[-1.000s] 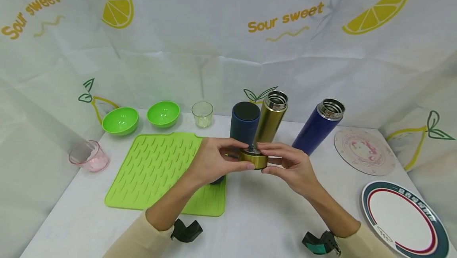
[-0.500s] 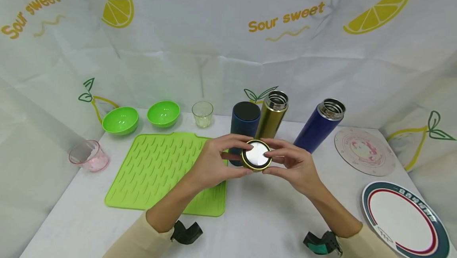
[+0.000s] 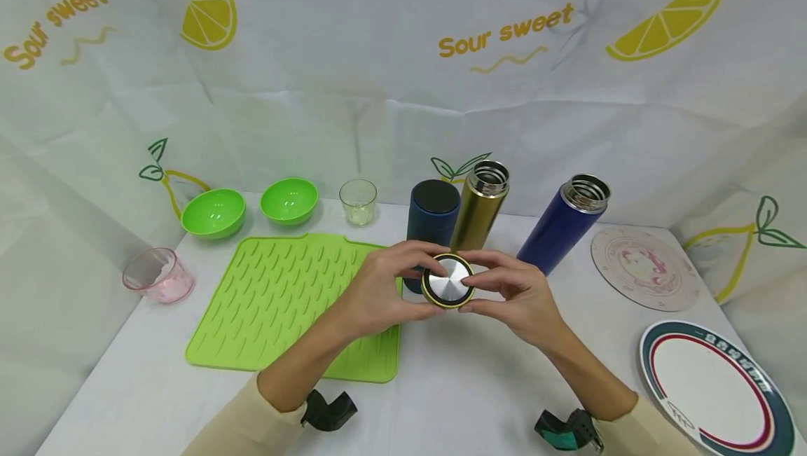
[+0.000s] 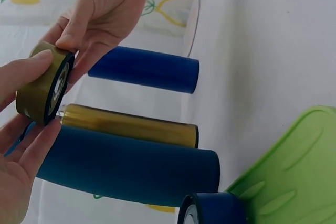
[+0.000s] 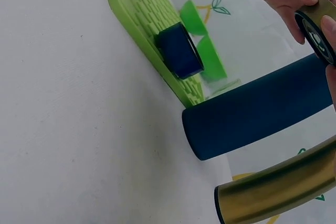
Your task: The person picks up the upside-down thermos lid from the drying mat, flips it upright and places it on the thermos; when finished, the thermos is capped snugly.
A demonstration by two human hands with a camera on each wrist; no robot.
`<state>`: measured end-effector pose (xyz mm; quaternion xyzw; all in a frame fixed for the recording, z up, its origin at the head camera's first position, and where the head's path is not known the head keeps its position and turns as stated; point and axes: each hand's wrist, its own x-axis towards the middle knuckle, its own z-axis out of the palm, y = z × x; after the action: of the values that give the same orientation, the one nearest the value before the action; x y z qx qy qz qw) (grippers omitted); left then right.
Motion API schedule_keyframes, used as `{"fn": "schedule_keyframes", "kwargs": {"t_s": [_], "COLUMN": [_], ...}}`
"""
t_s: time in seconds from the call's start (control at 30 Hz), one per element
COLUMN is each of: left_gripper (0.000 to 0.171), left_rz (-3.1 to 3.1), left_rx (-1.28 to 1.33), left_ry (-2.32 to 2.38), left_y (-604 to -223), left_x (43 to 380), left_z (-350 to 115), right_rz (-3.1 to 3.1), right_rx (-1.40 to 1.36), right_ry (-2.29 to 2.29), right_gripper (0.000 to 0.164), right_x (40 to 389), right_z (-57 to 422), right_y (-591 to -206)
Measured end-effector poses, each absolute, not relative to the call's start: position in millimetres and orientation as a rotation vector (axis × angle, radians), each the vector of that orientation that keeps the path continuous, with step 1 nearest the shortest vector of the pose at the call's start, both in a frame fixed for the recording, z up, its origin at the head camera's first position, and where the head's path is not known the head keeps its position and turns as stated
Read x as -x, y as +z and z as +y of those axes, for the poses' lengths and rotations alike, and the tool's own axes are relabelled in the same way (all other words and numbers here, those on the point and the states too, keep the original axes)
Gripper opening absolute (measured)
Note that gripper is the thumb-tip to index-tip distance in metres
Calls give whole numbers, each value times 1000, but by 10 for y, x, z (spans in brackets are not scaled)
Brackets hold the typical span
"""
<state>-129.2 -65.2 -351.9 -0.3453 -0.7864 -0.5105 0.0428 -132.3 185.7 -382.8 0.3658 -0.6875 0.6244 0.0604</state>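
Observation:
Both hands hold a gold bottle lid [image 3: 450, 289] in mid-air, its silver disc facing the head camera. My left hand [image 3: 377, 289] grips its left side, and my right hand [image 3: 522, 295] pinches its right side. Thumbs lie at the lower edge, fingers along the top and over the disc. Behind the lid stand an open gold bottle [image 3: 481, 212] and a dark teal bottle [image 3: 433, 221]. Farther right is an open blue bottle [image 3: 557, 232]. A blue lid [image 5: 178, 51] sits on the green mat [image 3: 271, 309], hidden behind my left hand in the head view.
Two green bowls [image 3: 212, 214] and a clear glass [image 3: 358, 204] stand along the back. A pink glass [image 3: 159, 277] is at the left edge. On the right lie a pink round mat [image 3: 643, 268] and a white plate [image 3: 712, 386] with a dark rim.
The gold lid has tipped from side-on so that its silver disc faces the head camera, then shifted slightly left and down. Both hands keep their hold; the bottles stay put.

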Motion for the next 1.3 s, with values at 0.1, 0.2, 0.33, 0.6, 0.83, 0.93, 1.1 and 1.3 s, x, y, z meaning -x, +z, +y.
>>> {"fn": "schedule_keyframes", "kwargs": {"t_s": [0.1,0.2,0.33,0.6,0.83,0.93,1.1,1.3], "left_gripper": [38,38,37,38,38,38,37,39], "left_rz": [-2397,-2392,-2382,-2382,-2377,-2371,-2374,-2409], "left_rx": [1076,1107,1148,1140,1117,1116,1113,1053], "left_ry": [-1515,-1437,-1349,-1299,-1346,-1363,-1403,-1441], "left_y": [-3518,-3526,-3540,-3531,-3515,-3513,-3503,-3475], "left_x": [1297,1304,1307,1291,1280,1277,1265,1242], "left_z": [-653,-655,-658,-653,-664,-673,-702,-799], "right_rz": [-2089,-2088,-2100,-2114,-2116,-2114,-2076,-1855], "right_rx": [-1114,-1135,-1151,-1159,-1172,-1176,-1189,-1043], "right_ry": [1879,1868,1852,1824,1836,1844,1825,1854], "right_gripper": [40,41,40,42,43,44,46,47], "right_x": [1322,1322,1319,1312,1300,1303,1332,1425], "right_z": [1856,1853,1854,1853,1841,1836,1859,1950], "right_y": [-3826,-3823,-3813,-3791,-3768,-3770,-3774,-3706]}}
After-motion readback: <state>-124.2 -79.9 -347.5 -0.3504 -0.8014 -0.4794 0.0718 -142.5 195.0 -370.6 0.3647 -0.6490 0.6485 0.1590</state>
